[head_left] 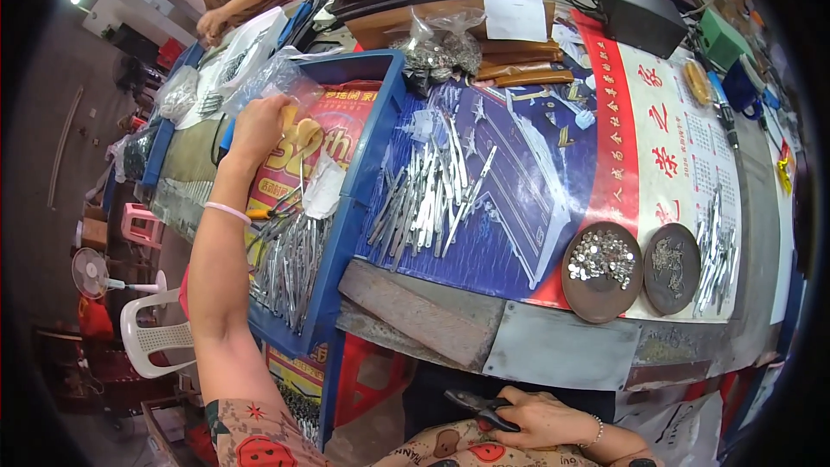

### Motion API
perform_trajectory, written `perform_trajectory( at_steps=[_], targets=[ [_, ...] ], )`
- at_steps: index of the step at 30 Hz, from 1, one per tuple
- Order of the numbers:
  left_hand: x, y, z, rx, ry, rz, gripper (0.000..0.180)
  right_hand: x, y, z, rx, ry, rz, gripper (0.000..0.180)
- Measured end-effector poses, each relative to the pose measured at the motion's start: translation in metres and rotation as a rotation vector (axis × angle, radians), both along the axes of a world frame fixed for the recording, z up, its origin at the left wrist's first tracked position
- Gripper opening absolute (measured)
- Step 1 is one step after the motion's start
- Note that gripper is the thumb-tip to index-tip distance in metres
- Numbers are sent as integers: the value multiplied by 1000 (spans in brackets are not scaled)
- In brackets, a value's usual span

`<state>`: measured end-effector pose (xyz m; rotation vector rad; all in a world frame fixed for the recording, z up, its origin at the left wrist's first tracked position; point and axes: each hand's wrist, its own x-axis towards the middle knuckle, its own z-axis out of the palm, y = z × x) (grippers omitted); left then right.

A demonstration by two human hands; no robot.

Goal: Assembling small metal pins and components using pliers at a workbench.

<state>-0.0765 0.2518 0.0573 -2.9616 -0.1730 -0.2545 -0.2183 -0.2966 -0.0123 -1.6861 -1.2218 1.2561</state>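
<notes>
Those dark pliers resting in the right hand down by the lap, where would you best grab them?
By the handles, from the person's right. The right hand already covers that end, and the dark pliers lie nearly flat with their nose pointing left, clear of the fingers. Gripping the nose would probably give less control.

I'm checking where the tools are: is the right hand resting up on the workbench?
No, the right hand is down at the lap below the workbench edge, holding dark pliers.

Blue tray (373, 134), brown dishes (596, 304), silvery metal strips (425, 193).
</notes>
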Motion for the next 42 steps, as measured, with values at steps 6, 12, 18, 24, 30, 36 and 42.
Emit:
perform_trajectory(
  at_steps=[6,12,18,24,30,36,42],
  targets=[
    [-73,-88,57,-435,-388,-43,25,-10,-9,-1,4,-73,36,42],
    [-210,-283,90,-659,-419,-515,16,-29,-22,-9,135,-133,-57,43],
    [-255,-368,88,-1358,-544,-1360,18,-48,-26,16,99,-164,123,41],
    [-270,-403,88,-1563,-851,-1630,17,-67,-47,22,106,-185,65,40],
    [-290,-433,84,-1456,-1184,-1365,13,-75,-58,30,106,-223,-64,37],
    [-289,-419,96,-1862,-662,-1388,17,-83,-58,24,100,-210,-36,37],
    [-284,-409,88,-2193,-153,-1386,12,-87,-52,27,70,-209,-12,36]
  ],
)
